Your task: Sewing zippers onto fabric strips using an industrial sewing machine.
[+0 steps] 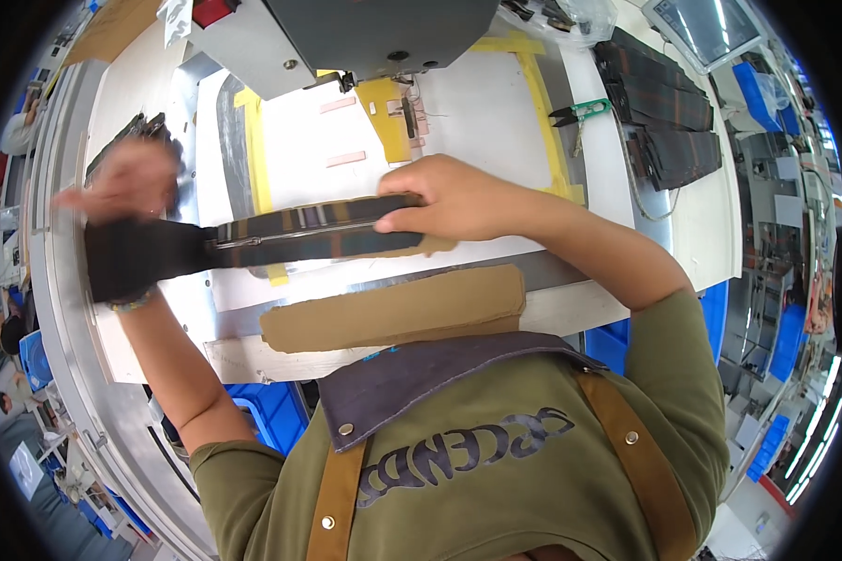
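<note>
My right hand (454, 198) is closed on one end of a long plaid fabric piece with a zipper (318, 229), thumb on top. Tan card-like edging shows along the piece's underside. At its other end, dark cloth (145, 257) hangs across my left wrist. My left hand (136, 178) is smeared by motion beside a small dark bundle (126, 140), so its grip does not show. Just beyond the fabric is a white work plate (477, 112) with yellow tape borders, under a dark sewing machine head (384, 42).
A brown cardboard strip (393, 309) lies on the table's front edge. Green-handled thread snips (585, 110) rest at the right, near stacked plaid pieces (660, 103). A screen (702, 28) stands far right. Blue bins (271, 411) sit below the table.
</note>
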A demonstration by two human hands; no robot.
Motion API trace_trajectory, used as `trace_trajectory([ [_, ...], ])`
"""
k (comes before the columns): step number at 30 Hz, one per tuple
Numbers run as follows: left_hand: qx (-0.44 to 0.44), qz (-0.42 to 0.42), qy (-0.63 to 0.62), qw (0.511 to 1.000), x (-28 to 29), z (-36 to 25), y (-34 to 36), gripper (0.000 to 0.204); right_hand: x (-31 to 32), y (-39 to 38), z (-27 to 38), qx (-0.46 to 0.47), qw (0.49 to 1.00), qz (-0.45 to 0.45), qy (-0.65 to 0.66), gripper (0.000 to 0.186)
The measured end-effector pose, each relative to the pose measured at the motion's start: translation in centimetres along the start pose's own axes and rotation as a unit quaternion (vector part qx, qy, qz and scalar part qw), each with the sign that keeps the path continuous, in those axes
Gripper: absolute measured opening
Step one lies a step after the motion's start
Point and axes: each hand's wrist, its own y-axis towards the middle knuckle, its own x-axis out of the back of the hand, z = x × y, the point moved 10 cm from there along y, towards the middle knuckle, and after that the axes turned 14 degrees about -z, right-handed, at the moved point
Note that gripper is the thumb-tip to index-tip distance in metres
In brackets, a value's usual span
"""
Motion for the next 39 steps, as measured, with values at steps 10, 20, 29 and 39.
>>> trace_trajectory([
  [10,-0.170,0.149,0.463,0.857,-15.8,6.9,-3.4,0.033,4.7,-0.5,-1.5,0.015,0.983,-0.108,-0.148,0.033],
  [20,-0.107,0.070,0.386,0.913,-15.3,10.5,3.0,0.016,8.3,-0.7,-4.2,0.240,0.816,-0.235,-0.470,0.071],
  [29,0.054,-0.060,0.316,0.945,-13.0,12.7,2.8,0.013,11.8,-1.3,-4.5,0.205,0.774,-0.352,-0.486,0.060],
  [39,0.147,-0.032,0.325,0.934,-13.7,13.7,4.4,0.023,12.6,-2.4,-2.2,0.293,0.795,-0.383,-0.368,0.017],
])
